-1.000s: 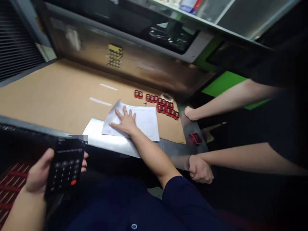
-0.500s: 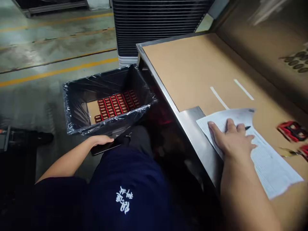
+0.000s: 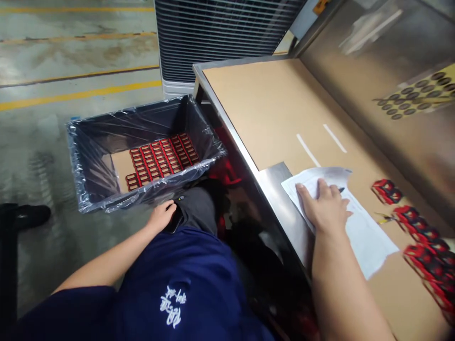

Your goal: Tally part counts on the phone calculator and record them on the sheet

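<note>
At my trouser pocket, my left hand (image 3: 162,215) is closed around a dark, flat phone (image 3: 175,220). The phone is partly inside the pocket, so its lower part is hidden. On the bench, my right hand (image 3: 326,206) lies with fingers spread on a printed sheet of paper (image 3: 369,246). The dark end of a pen (image 3: 341,190) sticks out beside those fingers; the rest of it is hidden by the hand. The sheet overlaps the metal bench edge and the brown board covering.
A black crate (image 3: 95,166) lined with clear plastic holds rows of red and black parts (image 3: 161,161). More red and black parts (image 3: 424,232) stand along the bench's right side. A slatted black stack (image 3: 227,38) rises behind the bench. Round stickers (image 3: 414,97) hang on the metal back panel.
My left hand has moved the phone right, from beside my thigh into the pocket opening. My right hand stays on the paper. The view has shifted, showing more parts at right.
</note>
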`<state>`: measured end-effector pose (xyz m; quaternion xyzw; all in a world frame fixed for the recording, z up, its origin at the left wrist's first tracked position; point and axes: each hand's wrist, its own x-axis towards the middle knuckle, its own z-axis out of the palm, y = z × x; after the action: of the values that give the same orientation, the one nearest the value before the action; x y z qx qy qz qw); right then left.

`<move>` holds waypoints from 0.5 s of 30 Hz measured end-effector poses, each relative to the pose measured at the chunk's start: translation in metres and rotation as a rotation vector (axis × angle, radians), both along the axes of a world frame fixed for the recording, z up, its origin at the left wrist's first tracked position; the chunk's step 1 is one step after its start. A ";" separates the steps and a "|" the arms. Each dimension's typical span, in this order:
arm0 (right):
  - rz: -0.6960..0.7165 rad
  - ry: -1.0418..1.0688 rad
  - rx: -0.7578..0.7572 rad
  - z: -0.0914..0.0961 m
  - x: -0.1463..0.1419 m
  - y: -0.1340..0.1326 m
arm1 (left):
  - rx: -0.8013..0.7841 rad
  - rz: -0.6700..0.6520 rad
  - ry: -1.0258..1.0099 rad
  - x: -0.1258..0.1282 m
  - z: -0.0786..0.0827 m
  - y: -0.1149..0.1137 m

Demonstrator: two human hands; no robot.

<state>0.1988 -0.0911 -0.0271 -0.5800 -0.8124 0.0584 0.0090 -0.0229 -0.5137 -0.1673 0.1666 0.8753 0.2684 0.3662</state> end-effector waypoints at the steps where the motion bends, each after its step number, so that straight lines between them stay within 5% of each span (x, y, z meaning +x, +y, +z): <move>1: -0.014 0.005 0.004 0.000 0.000 0.001 | -0.013 0.021 0.057 0.005 -0.002 0.004; 7: -0.115 0.021 0.024 -0.001 -0.016 0.009 | -0.046 -0.021 0.241 0.016 -0.017 0.046; 15: -0.130 0.003 -0.004 0.001 -0.027 0.007 | 0.069 -0.269 0.304 -0.005 -0.032 0.062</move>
<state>0.1720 -0.0837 -0.0262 -0.6314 -0.7730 0.0601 0.0127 -0.0278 -0.4521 -0.1995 0.3330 0.8806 0.2186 0.2566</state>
